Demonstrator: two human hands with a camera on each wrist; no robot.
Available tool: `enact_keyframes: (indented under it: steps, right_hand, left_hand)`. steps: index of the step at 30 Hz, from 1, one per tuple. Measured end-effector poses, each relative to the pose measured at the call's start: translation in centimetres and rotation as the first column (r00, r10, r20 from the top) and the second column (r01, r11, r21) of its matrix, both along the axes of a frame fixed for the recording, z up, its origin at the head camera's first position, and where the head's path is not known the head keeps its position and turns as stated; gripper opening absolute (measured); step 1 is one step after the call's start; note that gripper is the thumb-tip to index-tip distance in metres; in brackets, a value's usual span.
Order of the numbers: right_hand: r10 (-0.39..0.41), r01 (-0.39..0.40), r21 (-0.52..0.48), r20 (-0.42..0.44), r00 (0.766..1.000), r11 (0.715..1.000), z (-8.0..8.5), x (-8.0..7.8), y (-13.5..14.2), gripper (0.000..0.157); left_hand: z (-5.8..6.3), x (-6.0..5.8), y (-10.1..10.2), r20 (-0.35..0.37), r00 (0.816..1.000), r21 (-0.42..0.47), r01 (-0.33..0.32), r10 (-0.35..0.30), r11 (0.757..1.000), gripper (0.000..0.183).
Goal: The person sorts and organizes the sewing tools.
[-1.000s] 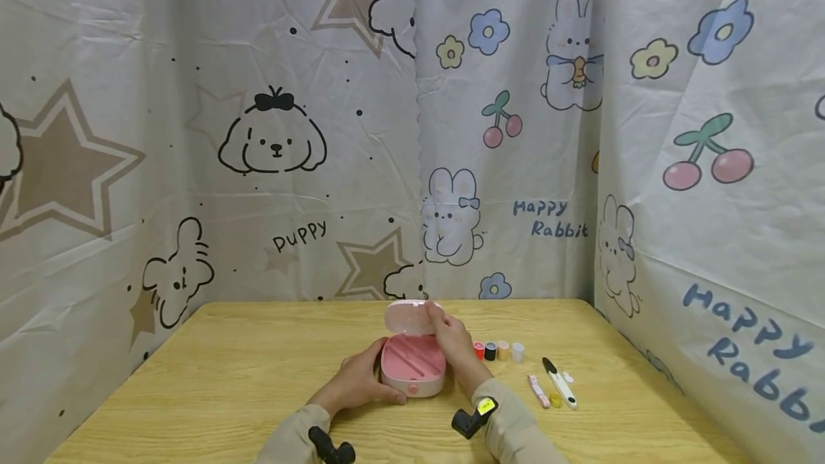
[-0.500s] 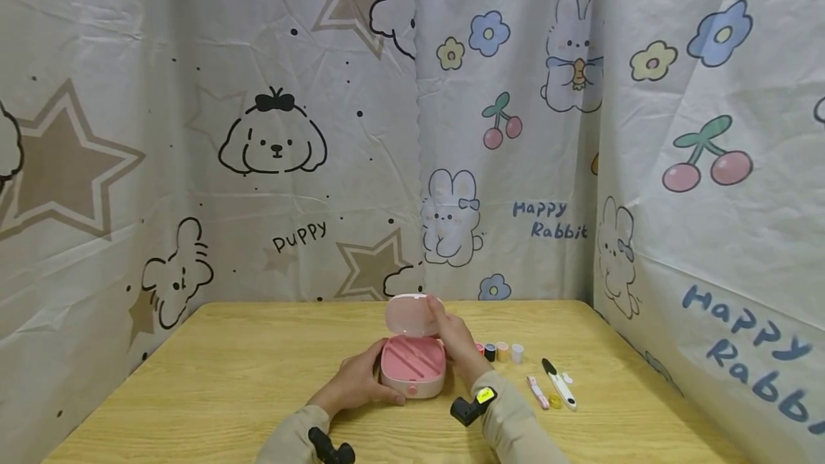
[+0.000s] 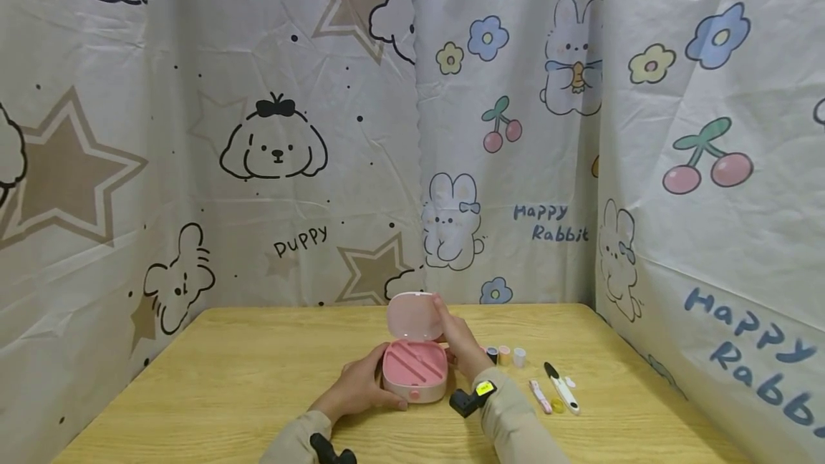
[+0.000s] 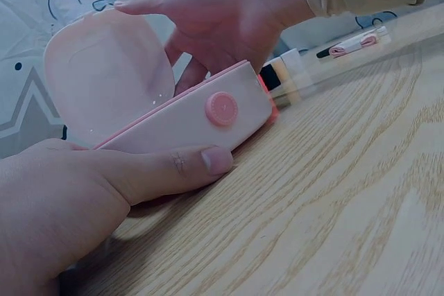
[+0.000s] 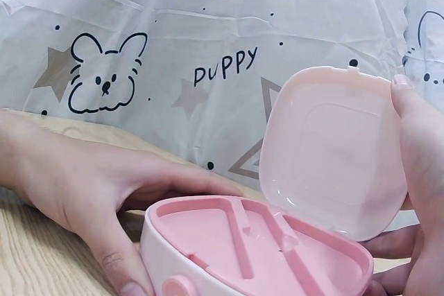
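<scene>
A small white-and-pink plastic box (image 3: pixel 415 394) stands on the table, its hinged lid (image 3: pixel 412 315) raised at the back. Inside is a pink insert (image 5: pixel 208 223) with slanting grooves and nothing lying in it. A round pink button (image 4: pixel 222 109) marks the front wall. My left hand (image 3: pixel 361 382) grips the box's left side, thumb along the lower front. With my right hand (image 3: pixel 459 342) I hold the lid's right edge, thumb near the upper corner and other fingers behind and below, partly hidden by lid and box.
Right of the box stand small thread spools, black (image 3: pixel 493 356), tan (image 3: pixel 505 356) and white (image 3: pixel 519 357); my right hand hides part of the row. Farther right lie a white black-tipped tool (image 3: pixel 562 388), a pink-and-white strip (image 3: pixel 539 397) and a small yellow round thing (image 3: pixel 557 405). Patterned curtains surround the table.
The lid has swung up a little and stands more upright, my right hand moving with it. My left hand keeps its hold on the box. The head view has shifted slightly.
</scene>
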State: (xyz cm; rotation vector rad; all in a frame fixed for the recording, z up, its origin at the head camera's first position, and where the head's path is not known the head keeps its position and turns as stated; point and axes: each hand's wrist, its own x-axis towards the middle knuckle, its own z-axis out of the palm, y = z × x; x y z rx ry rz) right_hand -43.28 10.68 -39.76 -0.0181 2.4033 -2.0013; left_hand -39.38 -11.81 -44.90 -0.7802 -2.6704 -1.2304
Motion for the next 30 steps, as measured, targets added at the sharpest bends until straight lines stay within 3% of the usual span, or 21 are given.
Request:
enact_keyframes:
  steps: [7, 30]
  right_hand:
    - [0.009, -0.009, -0.007, 0.029, 1.0, 1.0, 0.0, -0.5, 0.2, 0.118]
    - [0.013, -0.012, -0.032, 0.033, 0.999, 0.999, -0.9, -1.2, 0.4, 0.096]
  left_hand:
    - [0.1, 0.0, -0.1, -0.007, 1.0, 0.005, 0.005, -0.005, 1.0, 0.108]
    - [0.2, -0.1, 0.0, -0.016, 1.0, -0.003, 0.019, -0.019, 1.0, 0.112]
